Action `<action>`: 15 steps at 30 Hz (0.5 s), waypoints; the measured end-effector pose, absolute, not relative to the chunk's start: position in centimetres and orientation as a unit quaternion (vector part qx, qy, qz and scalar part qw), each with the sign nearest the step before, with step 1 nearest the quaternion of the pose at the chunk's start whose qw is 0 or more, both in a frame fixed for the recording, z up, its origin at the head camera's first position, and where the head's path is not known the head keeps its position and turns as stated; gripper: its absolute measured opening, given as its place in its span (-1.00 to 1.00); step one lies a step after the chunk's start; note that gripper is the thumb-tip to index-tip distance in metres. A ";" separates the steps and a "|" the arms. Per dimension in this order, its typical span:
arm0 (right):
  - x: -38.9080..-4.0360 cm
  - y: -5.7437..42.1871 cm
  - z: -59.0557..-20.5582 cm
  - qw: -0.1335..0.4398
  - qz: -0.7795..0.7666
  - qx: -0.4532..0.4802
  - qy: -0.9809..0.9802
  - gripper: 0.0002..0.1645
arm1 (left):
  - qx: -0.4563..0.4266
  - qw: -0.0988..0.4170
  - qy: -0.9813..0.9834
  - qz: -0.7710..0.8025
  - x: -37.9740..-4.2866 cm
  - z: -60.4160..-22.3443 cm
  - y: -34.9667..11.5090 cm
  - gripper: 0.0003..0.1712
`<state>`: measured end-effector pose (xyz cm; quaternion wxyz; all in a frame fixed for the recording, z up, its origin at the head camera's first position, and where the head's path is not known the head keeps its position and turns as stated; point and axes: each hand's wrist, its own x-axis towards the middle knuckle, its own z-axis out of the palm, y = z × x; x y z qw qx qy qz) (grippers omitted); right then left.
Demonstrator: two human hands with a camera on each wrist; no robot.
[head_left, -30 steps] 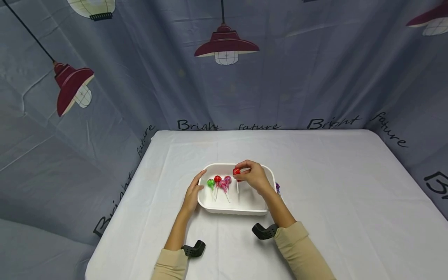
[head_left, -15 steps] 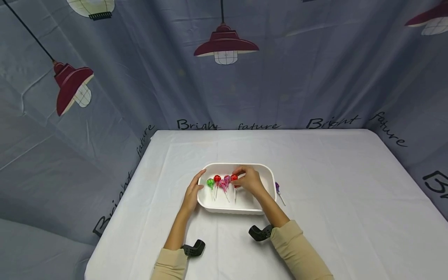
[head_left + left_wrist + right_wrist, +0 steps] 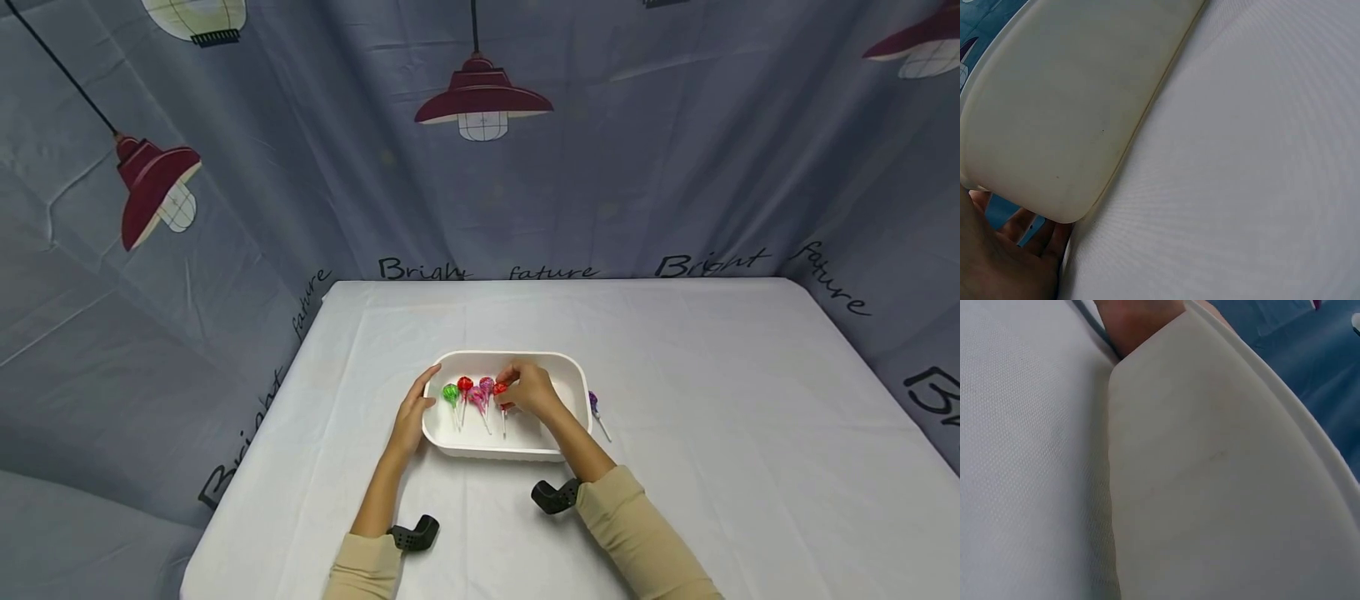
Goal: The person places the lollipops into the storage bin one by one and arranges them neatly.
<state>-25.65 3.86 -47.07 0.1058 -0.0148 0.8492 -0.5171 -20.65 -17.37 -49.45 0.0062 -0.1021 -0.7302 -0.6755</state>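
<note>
My left hand (image 3: 409, 417) holds the left end of a white plastic tray (image 3: 510, 453), its thumb at the rim; the left wrist view also shows this hand (image 3: 1013, 269) against the end of the tray (image 3: 1085, 106). Inside the tray, my right hand (image 3: 534, 390) pinches a red lollipop (image 3: 500, 389), its white stick pointing down. Just left of it lie a green lollipop (image 3: 450, 392), another red lollipop (image 3: 465, 384), a pink one (image 3: 477, 397) and a purplish-pink one (image 3: 487, 385). From the right wrist, the tray's wall (image 3: 1210, 469) hides the lollipops.
A purple lollipop (image 3: 594, 402) lies on the white tablecloth (image 3: 712, 400) just outside the tray's right end. Black wrist mounts (image 3: 417, 533) sit on both forearms. Behind the table hangs a blue-grey curtain (image 3: 615, 167) printed with red lamps.
My right hand has moved left and down with the red lollipop, bringing it beside the others in the tray. The purple lollipop outside shows more fully. My left hand has stayed put.
</note>
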 end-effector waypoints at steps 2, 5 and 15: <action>-25.7 3.8 -47.1 0.109 -0.517 -0.011 0.849 -0.67 | -0.103 0.010 -0.730 -0.675 -20.7 -49.4 -17.3 -0.36; -25.8 3.8 -47.1 0.106 -0.510 -0.015 0.854 -0.68 | -0.104 0.015 -0.731 -0.675 -20.7 -49.3 -17.3 -0.36; -25.9 3.8 -47.5 0.101 -0.501 -0.032 0.859 -0.72 | -0.102 0.014 -0.734 -0.672 -20.6 -49.4 -17.3 -0.37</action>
